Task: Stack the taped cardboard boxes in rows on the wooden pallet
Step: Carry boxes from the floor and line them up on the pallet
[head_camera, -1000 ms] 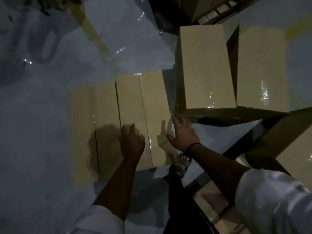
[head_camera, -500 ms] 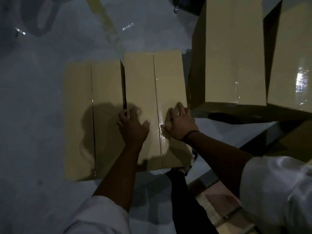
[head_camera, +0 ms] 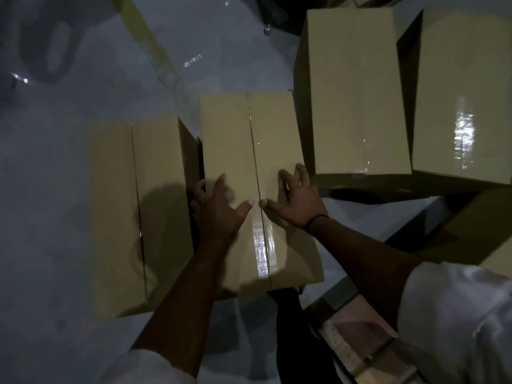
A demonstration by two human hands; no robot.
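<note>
The taped box has risen from its nine-o'clock neighbour; left hand and right hand clasp its edges. Next, probably: carry to five-o'clock pallet.

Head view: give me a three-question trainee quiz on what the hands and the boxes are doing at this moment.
1. True or false: the left hand and the right hand both grip the same brown taped cardboard box.
2. Where does the second brown cardboard box on the grey floor lie? A) to the left of the gripped box B) on top of it C) under it
3. Fill in: the wooden pallet shows at the lower ____ of the view.
Key: 1 true; 2 A; 3 right.
</note>
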